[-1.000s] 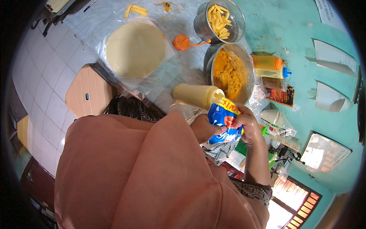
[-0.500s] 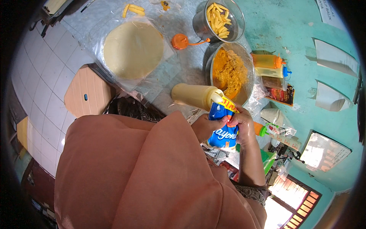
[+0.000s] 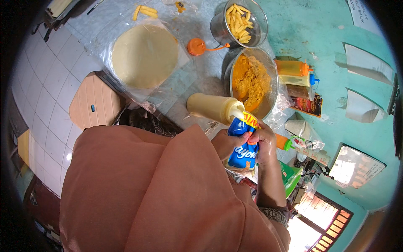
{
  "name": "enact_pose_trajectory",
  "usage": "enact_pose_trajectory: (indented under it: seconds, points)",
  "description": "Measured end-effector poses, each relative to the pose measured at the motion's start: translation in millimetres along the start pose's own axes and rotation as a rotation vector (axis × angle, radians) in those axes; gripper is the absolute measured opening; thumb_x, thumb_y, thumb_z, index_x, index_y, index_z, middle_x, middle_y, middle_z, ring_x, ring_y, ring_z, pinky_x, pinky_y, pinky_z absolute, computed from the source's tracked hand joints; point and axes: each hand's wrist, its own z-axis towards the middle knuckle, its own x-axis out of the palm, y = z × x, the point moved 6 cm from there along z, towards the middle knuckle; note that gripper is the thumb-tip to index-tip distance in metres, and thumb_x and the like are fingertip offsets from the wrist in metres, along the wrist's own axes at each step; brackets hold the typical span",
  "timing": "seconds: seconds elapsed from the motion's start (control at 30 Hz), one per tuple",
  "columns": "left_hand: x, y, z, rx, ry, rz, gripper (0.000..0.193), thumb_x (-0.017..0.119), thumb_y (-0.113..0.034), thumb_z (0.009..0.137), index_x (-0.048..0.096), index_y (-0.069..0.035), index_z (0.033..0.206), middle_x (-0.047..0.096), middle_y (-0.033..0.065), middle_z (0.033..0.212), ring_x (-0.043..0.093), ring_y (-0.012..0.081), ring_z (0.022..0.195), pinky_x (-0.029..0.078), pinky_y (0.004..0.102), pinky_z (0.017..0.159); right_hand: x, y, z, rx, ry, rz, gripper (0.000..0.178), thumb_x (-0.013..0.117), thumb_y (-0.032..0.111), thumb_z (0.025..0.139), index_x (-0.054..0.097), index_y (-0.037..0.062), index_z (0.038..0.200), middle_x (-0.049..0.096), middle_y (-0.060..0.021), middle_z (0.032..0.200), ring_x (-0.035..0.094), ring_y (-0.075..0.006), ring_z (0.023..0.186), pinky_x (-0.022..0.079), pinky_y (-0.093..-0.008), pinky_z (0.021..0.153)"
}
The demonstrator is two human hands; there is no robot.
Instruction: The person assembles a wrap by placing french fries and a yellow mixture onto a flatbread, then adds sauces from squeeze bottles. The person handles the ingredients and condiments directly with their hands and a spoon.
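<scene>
A blue mayonnaise pouch (image 3: pixel 243 152) with a yellow top edge is held between my two hands. My left hand (image 3: pixel 226 143) grips its left side, thumb pressed on the front. On the other side, my right hand (image 3: pixel 265 142) is closed round the upper right part, its fingers partly hidden. Thick white mayonnaise (image 3: pixel 237 114) runs from the pouch's top into the mouth of a cream-coloured squeeze bottle (image 3: pixel 210 107), which neither hand touches. Farther off on the table lies an orange nozzle cap (image 3: pixel 196 46) with its strap.
A steel bowl of orange shredded filling (image 3: pixel 252 82) and a mesh basket of fries (image 3: pixel 238 25) stand beyond the bottle. Round pale wrappers (image 3: pixel 145 56) lie on plastic at left. Sauce bottles (image 3: pixel 291 68) line the green wall. A peach stool (image 3: pixel 95 101) stands left.
The whole view has shifted slightly. My hands hold the pouch a little lower, and more of the white mayonnaise shows between it and the bottle's mouth.
</scene>
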Motion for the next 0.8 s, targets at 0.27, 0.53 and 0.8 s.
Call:
enact_pose_trajectory:
  seconds: [0.27,0.53,0.8]
  points:
    - [4.7,-3.3,-2.6,-0.023,-0.013,-0.043,0.031,0.066,-0.018,0.082,0.059,-0.006,0.110,0.064,0.0050,0.098,0.061,0.0155,0.088,0.048,0.0325,0.082,13.1,6.3,-8.5,-0.087,-0.032,0.120,0.061,0.048,0.005,0.053,0.055,-0.0097,0.112,0.062,-0.0119,0.090,0.058,-0.0170,0.073,0.048,-0.0241,0.075]
    - [5.4,5.4,0.9,-0.081,0.033,-0.074,0.031,0.062,-0.019,0.084,0.056,-0.007,0.112,0.063,0.0051,0.098,0.061,0.0167,0.087,0.048,0.0336,0.081,9.9,-3.8,-11.1,-0.134,-0.054,0.178,0.062,0.047,0.005,0.054,0.054,-0.0091,0.114,0.062,-0.0115,0.094,0.058,-0.0167,0.079,0.045,-0.0232,0.079]
    - [5.4,5.8,-2.9,-0.101,0.044,-0.092,0.028,0.060,-0.019,0.085,0.057,-0.007,0.110,0.063,0.0059,0.096,0.062,0.0174,0.085,0.049,0.0347,0.081,13.3,-8.5,-10.5,-0.214,0.058,0.170,0.047,0.053,0.015,0.076,0.051,-0.0063,0.117,0.061,-0.0115,0.102,0.059,-0.0180,0.089,0.046,-0.0280,0.083]
